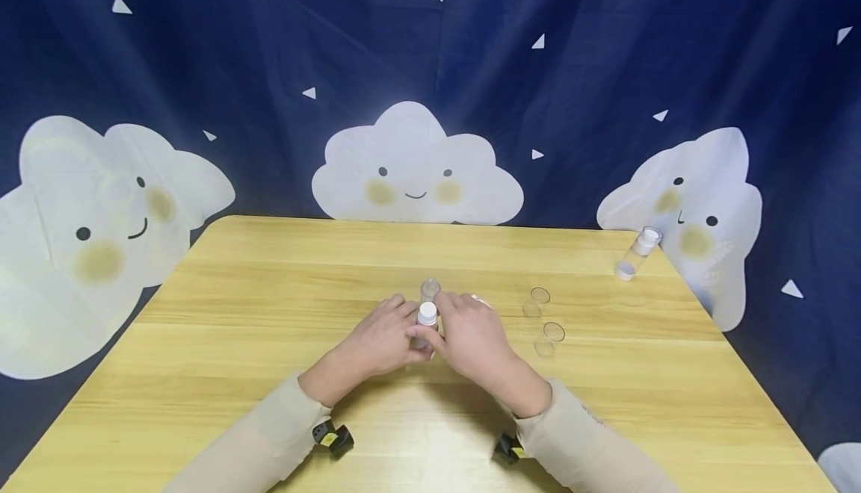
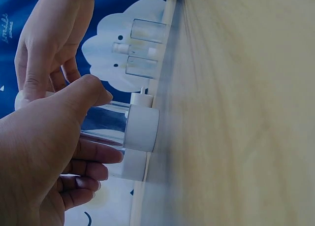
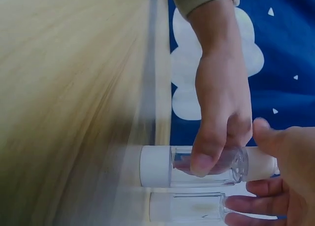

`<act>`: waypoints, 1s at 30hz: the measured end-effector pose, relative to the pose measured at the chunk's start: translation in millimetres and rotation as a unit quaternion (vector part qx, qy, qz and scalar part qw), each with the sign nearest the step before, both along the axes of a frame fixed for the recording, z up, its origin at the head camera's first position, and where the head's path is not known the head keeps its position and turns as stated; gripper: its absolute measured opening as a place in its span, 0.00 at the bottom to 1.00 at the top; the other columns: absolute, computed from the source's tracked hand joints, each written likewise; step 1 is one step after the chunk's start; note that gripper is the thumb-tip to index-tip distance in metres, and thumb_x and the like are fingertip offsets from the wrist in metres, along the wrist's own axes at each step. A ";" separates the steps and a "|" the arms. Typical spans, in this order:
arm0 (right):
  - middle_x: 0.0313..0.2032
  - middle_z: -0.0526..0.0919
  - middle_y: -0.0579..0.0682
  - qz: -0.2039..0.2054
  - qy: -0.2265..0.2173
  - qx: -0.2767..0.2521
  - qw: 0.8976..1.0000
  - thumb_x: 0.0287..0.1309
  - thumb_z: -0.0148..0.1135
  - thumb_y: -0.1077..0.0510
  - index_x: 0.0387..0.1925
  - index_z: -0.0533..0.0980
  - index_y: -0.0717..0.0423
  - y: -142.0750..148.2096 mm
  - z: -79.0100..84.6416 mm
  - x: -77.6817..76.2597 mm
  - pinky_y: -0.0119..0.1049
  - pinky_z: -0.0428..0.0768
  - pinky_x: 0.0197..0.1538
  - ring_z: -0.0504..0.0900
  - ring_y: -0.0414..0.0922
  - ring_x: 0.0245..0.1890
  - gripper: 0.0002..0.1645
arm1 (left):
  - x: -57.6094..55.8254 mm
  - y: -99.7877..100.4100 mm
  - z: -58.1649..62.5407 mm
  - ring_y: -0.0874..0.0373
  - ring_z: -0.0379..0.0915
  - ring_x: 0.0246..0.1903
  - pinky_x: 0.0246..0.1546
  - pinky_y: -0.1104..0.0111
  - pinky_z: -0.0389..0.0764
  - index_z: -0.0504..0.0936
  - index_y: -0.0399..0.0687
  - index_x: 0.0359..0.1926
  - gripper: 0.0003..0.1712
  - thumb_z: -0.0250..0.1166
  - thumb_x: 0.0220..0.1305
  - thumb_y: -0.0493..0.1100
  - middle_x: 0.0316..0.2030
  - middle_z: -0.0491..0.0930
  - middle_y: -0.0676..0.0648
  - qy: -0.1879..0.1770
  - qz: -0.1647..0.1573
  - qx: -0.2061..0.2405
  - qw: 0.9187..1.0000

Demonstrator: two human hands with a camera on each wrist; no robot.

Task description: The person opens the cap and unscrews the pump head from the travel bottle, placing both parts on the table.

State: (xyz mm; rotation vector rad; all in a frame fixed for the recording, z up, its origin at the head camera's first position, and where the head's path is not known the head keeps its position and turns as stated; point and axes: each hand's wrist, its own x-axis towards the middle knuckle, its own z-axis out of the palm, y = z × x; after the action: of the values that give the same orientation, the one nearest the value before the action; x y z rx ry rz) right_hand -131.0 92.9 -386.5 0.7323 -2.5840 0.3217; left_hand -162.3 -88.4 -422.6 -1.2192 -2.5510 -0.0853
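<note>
A clear bottle with a thick white base (image 3: 155, 166) and a white top (image 1: 427, 312) stands upright between both hands. My left hand (image 1: 383, 336) grips its clear body, thumb on one side and fingers on the other. Up at the white top, my right hand (image 1: 474, 332) pinches with thumb and fingers. Right behind stands a second clear bottle (image 1: 430, 288), its white base (image 2: 135, 164) also showing in the left wrist view. A small white part with a thin stem (image 2: 141, 99) sits beyond the bottles, mostly hidden by my right hand in the head view.
Two clear open-ended cylinders (image 1: 551, 340) stand on the wooden table (image 1: 269, 291) to the right of my hands. Farther off, near the table's back right corner, is another clear bottle with white ends (image 1: 637, 254). A dark blue curtain with clouds (image 1: 417, 164) hangs behind the table.
</note>
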 end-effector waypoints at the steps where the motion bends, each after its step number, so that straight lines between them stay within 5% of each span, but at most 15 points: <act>1: 0.29 0.81 0.47 0.001 0.000 0.000 1.000 0.58 0.60 0.31 0.58 0.74 0.60 -0.1 -0.8 -0.3 0.41 0.79 0.30 0.79 0.47 0.28 0.42 | 0.0 0.1 -0.2 0.54 0.71 0.39 0.41 0.64 0.74 0.79 0.49 0.40 0.23 0.63 0.60 0.63 0.41 0.80 0.48 -0.003 0.002 0.004 1.000; 10: 0.38 0.83 0.53 0.095 -0.071 0.018 0.993 0.62 0.61 0.39 0.55 0.72 0.59 12.1 8.9 -11.8 0.45 0.80 0.40 0.81 0.50 0.36 0.32 | -0.5 1.2 -0.9 0.56 0.68 0.37 0.40 0.66 0.73 0.80 0.49 0.42 0.24 0.62 0.61 0.63 0.40 0.79 0.49 -0.008 0.006 0.005 1.000; 17: 0.44 0.81 0.48 0.170 -0.181 0.025 0.968 0.63 0.62 0.41 0.50 0.73 0.51 22.3 23.2 -27.2 0.43 0.78 0.49 0.80 0.46 0.46 0.22 | 0.4 1.1 -0.6 0.57 0.67 0.36 0.41 0.66 0.74 0.79 0.42 0.50 0.30 0.64 0.61 0.63 0.41 0.80 0.50 -0.040 0.017 0.029 0.999; 30: 0.42 0.77 0.38 0.259 -0.267 0.020 0.928 0.64 0.63 0.50 0.50 0.76 0.48 28.0 31.7 -48.9 0.38 0.74 0.56 0.76 0.38 0.47 0.15 | 0.7 2.2 -0.5 0.58 0.66 0.35 0.41 0.66 0.73 0.76 0.38 0.58 0.36 0.61 0.62 0.63 0.42 0.79 0.51 -0.046 0.030 0.030 0.998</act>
State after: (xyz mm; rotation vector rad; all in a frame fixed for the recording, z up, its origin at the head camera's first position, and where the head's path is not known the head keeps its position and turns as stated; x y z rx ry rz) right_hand -179.9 120.8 -354.8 1.5267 -2.8473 0.7161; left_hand -161.6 -86.2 -423.1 -1.1413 -2.6405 -0.2079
